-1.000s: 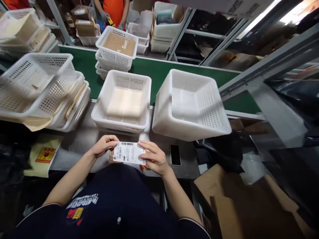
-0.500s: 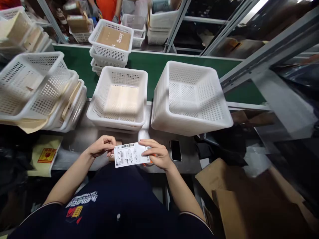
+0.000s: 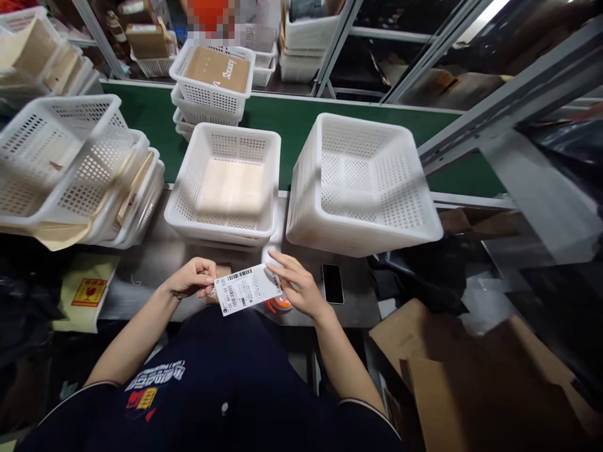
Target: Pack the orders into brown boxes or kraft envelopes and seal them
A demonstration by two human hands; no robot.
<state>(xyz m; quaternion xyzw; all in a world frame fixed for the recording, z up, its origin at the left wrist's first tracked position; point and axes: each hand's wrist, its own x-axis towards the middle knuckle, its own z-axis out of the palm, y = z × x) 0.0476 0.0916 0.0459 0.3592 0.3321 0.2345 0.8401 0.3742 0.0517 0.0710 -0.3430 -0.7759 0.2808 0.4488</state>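
Between my hands, in front of my body, is a white printed shipping label [image 3: 247, 290] with barcodes, tilted so its right end is higher. My left hand [image 3: 194, 278] is closed in a pinch at its upper left corner. At the label's right end, my right hand [image 3: 301, 290] grips it with the fingers fairly straight. Below the right fingers an orange and white round object [image 3: 279, 304] shows in part; its kind is unclear. Behind the label's left end a brown cardboard piece [image 3: 223, 272] is mostly hidden.
A basket with a flat tan item [image 3: 183, 207] stands ahead, and a tall stack of white baskets [image 3: 301, 207] is right of it. More baskets [image 3: 75, 207] are at left. A phone [image 3: 333, 285] lies on the metal table [image 3: 351, 301]. Cardboard boxes [image 3: 433, 389] are lower right.
The label has tilted, its right end now higher. My right hand's fingers have shifted on its right end, and more of the orange object shows. The co-worker's hands at the back are no longer visible.
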